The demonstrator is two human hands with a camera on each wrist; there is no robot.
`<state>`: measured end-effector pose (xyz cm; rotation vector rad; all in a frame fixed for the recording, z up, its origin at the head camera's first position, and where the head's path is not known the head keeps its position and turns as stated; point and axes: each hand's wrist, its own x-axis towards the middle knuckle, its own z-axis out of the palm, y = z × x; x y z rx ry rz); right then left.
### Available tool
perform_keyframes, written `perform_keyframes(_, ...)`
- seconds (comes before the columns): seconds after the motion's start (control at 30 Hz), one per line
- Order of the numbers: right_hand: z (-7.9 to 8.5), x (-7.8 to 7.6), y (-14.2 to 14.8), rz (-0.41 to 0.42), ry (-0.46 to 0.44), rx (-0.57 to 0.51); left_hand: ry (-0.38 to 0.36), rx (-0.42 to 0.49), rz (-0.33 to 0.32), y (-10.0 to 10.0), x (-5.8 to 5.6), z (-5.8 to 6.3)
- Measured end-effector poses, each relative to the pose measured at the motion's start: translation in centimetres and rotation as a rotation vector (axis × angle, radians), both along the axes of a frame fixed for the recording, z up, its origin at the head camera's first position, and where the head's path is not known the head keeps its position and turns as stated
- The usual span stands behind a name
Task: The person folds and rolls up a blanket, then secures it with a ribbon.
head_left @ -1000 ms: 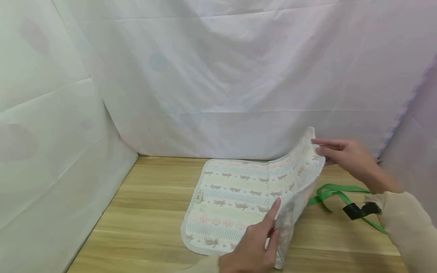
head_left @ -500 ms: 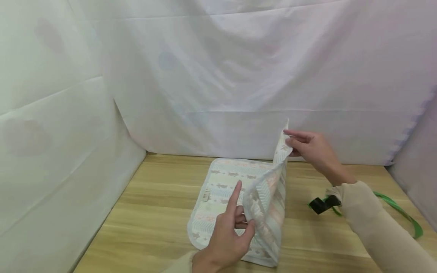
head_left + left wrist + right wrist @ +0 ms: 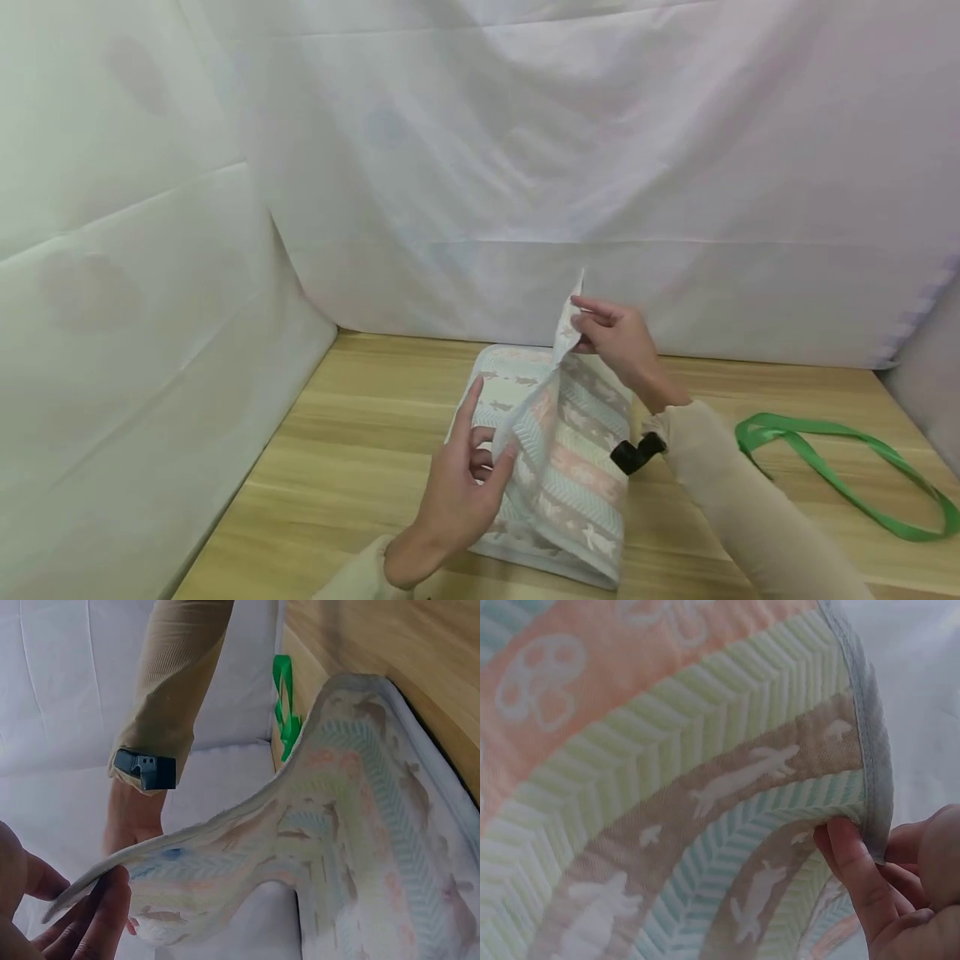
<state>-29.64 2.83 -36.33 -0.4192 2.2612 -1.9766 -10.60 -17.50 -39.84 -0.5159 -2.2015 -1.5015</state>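
A quilted cloth (image 3: pixel 585 475) with pale stripes and small animal figures lies on the wooden table, its right half lifted and folded over toward the left. My left hand (image 3: pixel 461 492) pinches the near part of the raised edge between thumb and curled fingers, while its index finger points forward. In the left wrist view the thumb and fingertips stand on either side of the cloth's (image 3: pixel 375 825) rim. At the far end, my right hand (image 3: pixel 622 346) pinches the same edge between thumb and fingers. The right wrist view has these fingers (image 3: pixel 866 889) gripping the grey-bordered cloth.
A green ribbon (image 3: pixel 907 529) lies in a loose loop on the right of the table (image 3: pixel 315 467). White fabric (image 3: pixel 465 167) hangs behind and along both sides. On the right sleeve sits a small black device (image 3: pixel 637 454).
Both hands have moved left, carrying the cloth's right edge up and over its left half. The patterned outer side of the lifted flap now faces up. The green ribbon shows more fully.
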Motion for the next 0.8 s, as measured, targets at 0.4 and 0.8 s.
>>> perform_keyframes(0.4, -6.3, 0.3, -6.2, -0.02, -0.097, 0.016, -0.241, -0.072, 0.144, -4.8, 0.7, -2.9)
perform_keyframes(0.8, -9.7, 0.8, -9.4, 0.054, -0.103, 0.041, -0.431, -0.218, 0.2, -7.8, 1.1, -5.8)
